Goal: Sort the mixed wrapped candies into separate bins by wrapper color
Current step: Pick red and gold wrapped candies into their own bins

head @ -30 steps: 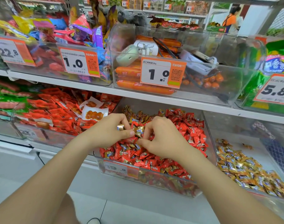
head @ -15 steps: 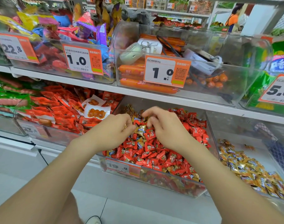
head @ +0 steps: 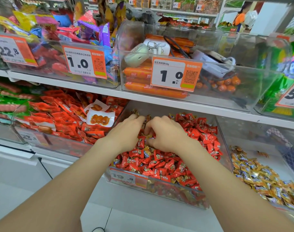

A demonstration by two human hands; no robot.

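Red wrapped candies (head: 159, 163) heaped in clear plastic bin (head: 184, 191), under curled fingers of left hand (head: 126, 133) and right hand (head: 167, 134); grip hidden, I can't tell.

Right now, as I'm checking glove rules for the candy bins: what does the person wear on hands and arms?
Nothing that shows. The left hand and right hand are bare, ungloved, with no ring, watch or bracelet visible. The left forearm and right forearm are uncovered to the picture's edge; no sleeve appears. The candies hide parts of both hands.

White store shelves (head: 159, 99), orange price tags (head: 175, 74), pale tiled floor (head: 151, 221), bright even light.
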